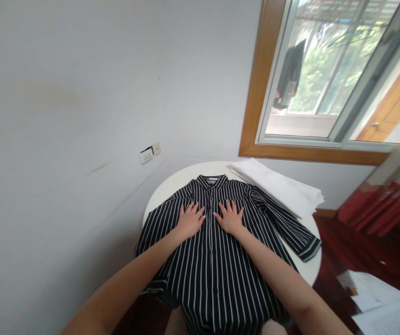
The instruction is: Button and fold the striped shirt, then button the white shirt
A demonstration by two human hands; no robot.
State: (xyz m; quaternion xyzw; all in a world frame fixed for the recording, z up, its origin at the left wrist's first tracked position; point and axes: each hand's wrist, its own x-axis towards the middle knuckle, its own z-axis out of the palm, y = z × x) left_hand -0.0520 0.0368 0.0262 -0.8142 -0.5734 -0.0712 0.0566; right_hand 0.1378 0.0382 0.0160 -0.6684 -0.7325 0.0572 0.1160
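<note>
A black shirt with white stripes (217, 260) lies front side up on a round white table (160, 190), its collar toward the wall. My left hand (190, 220) rests flat on the left of the shirt's chest, fingers spread. On the other side of the button line, my right hand (230, 217) also lies flat with its fingers apart. One sleeve stretches out to the right across the table; the other bends down along the left edge. The shirt's lower part hangs over the near edge toward my legs.
Folded white sheets (280, 186) lie at the table's back right. A wall socket (146, 156) is behind the table. To the right are a wood-framed window (256, 149), a red and beige curtain (370, 204) and white papers (377, 293) low down.
</note>
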